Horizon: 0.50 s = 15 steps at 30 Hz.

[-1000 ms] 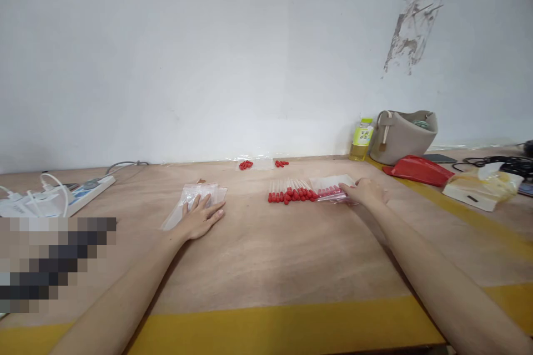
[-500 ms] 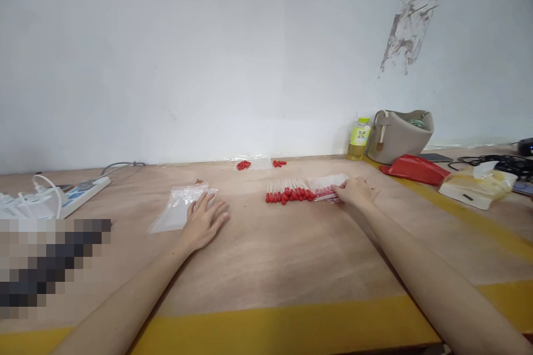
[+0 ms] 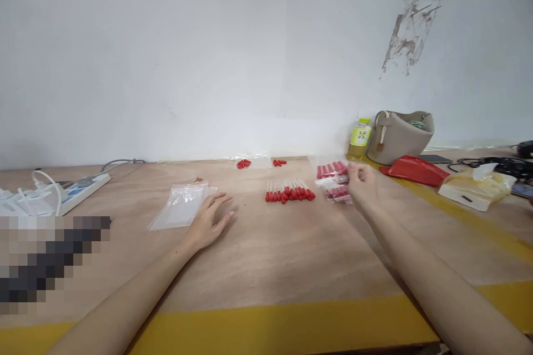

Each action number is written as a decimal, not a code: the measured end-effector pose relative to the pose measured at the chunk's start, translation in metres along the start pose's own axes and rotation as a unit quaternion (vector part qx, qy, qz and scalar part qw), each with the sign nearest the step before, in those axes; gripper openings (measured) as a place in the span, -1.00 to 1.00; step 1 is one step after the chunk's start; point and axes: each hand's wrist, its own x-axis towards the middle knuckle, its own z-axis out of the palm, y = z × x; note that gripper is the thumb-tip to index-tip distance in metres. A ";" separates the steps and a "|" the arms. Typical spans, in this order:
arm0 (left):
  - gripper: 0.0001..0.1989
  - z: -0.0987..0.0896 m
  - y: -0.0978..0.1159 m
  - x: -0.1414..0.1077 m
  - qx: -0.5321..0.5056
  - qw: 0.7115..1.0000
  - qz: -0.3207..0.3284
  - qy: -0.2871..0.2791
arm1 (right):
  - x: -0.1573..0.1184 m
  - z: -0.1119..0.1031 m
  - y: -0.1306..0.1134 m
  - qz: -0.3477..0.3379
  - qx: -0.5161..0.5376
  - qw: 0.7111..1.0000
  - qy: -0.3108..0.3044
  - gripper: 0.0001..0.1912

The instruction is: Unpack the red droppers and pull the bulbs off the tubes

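Observation:
In the head view my right hand [image 3: 361, 180] pinches the edge of a clear zip bag [image 3: 331, 170] with several red-headed pieces showing through it. Under it, another clear bag [image 3: 339, 194] with red pieces lies on the table. A pile of white sticks with red heads [image 3: 291, 193] rests just left of these bags, heads toward me. My left hand [image 3: 210, 222] lies with its fingers spread at the right edge of some clear zip bags [image 3: 179, 208]. Nothing shows in its grasp.
Two small groups of red pieces, one on the left [image 3: 244, 164] and one on the right [image 3: 280, 162], lie near the wall. At right are a drink bottle [image 3: 360, 138], a grey bag [image 3: 400, 136], a red pouch [image 3: 416, 171] and a tissue pack [image 3: 477, 186]. A power strip [image 3: 85, 191] sits left.
My right hand has lifted the clear bag slightly up and away from the red-headed sticks, uncovering the bag beneath. My left hand has slid a little right, off the clear bags.

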 end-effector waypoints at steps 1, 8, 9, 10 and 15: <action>-0.57 -0.002 0.006 0.000 -0.015 1.000 -0.007 0.010 | -0.010 0.007 -0.004 0.013 0.085 0.993 -0.083 -0.55; -0.23 -0.019 0.048 -0.006 -0.054 0.973 0.188 -0.124 | -0.090 0.049 -0.029 0.024 0.255 0.801 -0.541 -0.53; -0.23 -0.019 0.053 -0.008 -0.069 0.964 0.202 -0.157 | -0.097 0.052 -0.032 0.024 0.252 0.778 -0.575 -0.54; -0.23 -0.018 0.056 -0.010 -0.085 0.956 0.206 -0.188 | -0.102 0.053 -0.033 0.025 0.252 0.762 -0.597 -0.54; -0.26 -0.007 0.063 -0.017 -0.136 0.935 0.169 -0.282 | -0.108 0.046 -0.039 0.151 0.260 0.754 -0.584 -0.54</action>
